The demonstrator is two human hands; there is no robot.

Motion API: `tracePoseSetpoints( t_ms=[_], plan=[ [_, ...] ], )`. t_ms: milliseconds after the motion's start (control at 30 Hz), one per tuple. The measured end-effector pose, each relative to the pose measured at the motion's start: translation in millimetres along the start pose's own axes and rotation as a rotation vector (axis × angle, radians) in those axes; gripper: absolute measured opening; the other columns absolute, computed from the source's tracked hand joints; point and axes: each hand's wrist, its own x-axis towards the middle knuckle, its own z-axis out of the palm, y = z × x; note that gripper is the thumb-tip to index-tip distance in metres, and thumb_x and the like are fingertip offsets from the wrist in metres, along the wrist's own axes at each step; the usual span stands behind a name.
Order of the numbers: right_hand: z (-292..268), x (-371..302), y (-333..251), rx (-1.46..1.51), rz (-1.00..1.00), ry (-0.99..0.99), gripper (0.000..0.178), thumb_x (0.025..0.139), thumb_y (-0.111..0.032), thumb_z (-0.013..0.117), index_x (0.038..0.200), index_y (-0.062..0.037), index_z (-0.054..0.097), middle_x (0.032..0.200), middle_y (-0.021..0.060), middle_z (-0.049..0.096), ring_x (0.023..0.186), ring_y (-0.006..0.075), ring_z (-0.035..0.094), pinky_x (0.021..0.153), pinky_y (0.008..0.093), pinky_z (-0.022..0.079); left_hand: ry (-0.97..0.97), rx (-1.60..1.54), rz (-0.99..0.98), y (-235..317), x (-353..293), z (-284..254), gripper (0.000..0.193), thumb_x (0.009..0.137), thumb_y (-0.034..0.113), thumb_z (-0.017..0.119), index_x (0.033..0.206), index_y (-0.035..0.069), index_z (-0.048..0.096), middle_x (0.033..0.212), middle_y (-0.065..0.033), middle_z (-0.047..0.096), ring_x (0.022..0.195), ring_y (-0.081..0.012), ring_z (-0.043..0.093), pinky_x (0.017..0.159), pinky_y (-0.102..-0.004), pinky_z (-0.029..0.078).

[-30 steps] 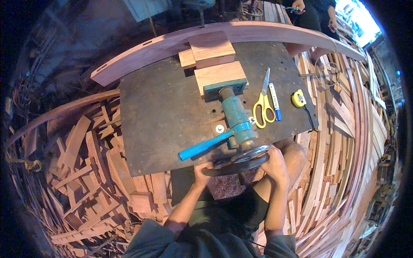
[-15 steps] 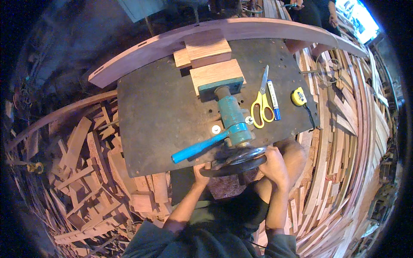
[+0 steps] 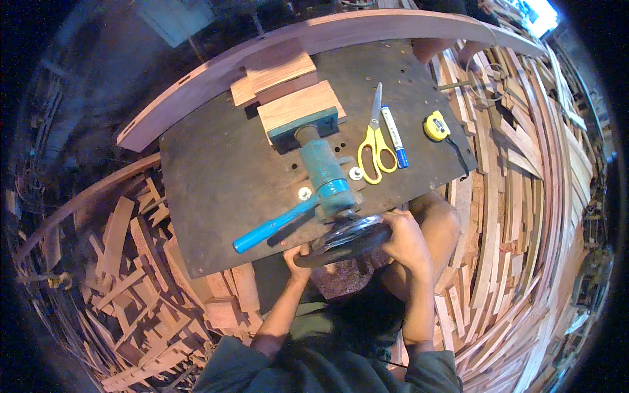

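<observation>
A round metal handwheel sits at the near end of a teal screw clamp on the dark tabletop. My left hand is closed around the wheel's left rim, and my right hand grips its right rim. The clamp's blue handle slants down to the left. At its far end, the clamp's teal plate rests against a wooden block. Beyond that, another wooden block touches a long curved wooden beam along the far edge.
Yellow-handled scissors, a white marker with a blue cap and a yellow tape measure lie right of the clamp. Wood offcuts pile up at left; long wooden strips cover the right side. A bent knee shows beside my right hand.
The view has shifted, so the table and tools sit further left and higher. Both hands remain on the handwheel. The person at the far right is no longer visible.
</observation>
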Motion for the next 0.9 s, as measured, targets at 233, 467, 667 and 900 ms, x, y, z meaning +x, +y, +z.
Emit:
tracePoseSetpoints(
  t_ms=[233,467,667,900],
  plan=[
    [9,-6,-7,-0.042,0.005,0.045,0.038,0.052,-0.003,0.073,0.09,-0.0053,0.071,0.094,0.0162,0.066,0.095,0.0369,0.058,0.089,0.0413,0.045,-0.108,-0.019,-0.135,-8,0,-5,0.028,0.082,0.012,0.058,0.06,-0.003,0.053,0.053,-0.0043,0.05,0.049,-0.0127,0.047,0.049,-0.0329,0.037],
    [12,-5,17,0.131,-0.061,0.005,0.038,0.046,-0.004,0.073,0.084,-0.0082,0.07,0.087,0.0118,0.067,0.089,0.0333,0.058,0.085,0.0389,0.044,-0.015,-0.264,-0.353,-5,-7,11,0.032,0.087,0.006,0.056,0.055,0.0,0.052,0.055,-0.0001,0.051,0.051,-0.0097,0.047,0.048,-0.0283,0.035],
    [1,-6,-2,0.083,-0.096,0.083,0.031,0.049,-0.003,0.072,0.079,-0.0075,0.069,0.083,0.0115,0.066,0.085,0.0329,0.059,0.081,0.0386,0.045,-0.089,-0.19,-0.399,5,-5,4,0.034,0.09,0.011,0.058,0.057,0.0,0.055,0.057,0.0005,0.053,0.055,-0.0093,0.048,0.052,-0.0284,0.037],
    [4,-1,-7,-0.059,-0.068,0.063,0.02,0.055,-0.003,0.066,0.075,-0.003,0.065,0.079,0.0159,0.064,0.084,0.0352,0.059,0.081,0.0408,0.045,-0.107,-0.208,-0.349,-7,-11,0,0.031,0.09,0.016,0.061,0.064,-0.001,0.059,0.062,0.0007,0.056,0.058,-0.0099,0.05,0.053,-0.0282,0.039]
  ],
)
